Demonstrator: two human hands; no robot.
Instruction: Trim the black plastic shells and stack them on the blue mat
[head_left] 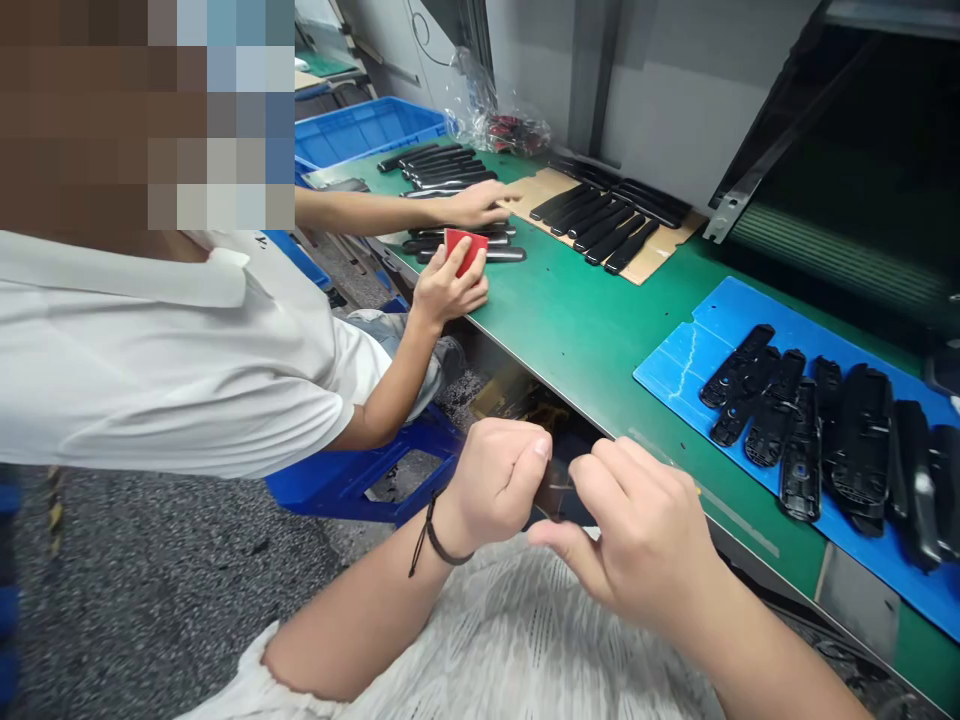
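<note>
Left hand (491,480) clenched on a thin dark piece (559,492) (too dim to name), right hand (637,530) curled just beside it, grip there unclear, green workbench (570,330) just past the grip, blue mat (675,365) of black plastic housings (862,440) off to its right, co-worker's hand (450,287) on a red pad (466,248) farther along

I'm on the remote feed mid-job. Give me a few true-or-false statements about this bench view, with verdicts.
1. A black cord bracelet is on the wrist of the left hand. True.
2. The co-worker's hand holds a green block. False: it holds a red piece.
3. Black plastic parts lie on a blue mat on the green bench. True.
4. The right hand rests flat on the bench. False: the right hand is raised beside the bench edge, with a small dark item between it and the left hand.
</note>
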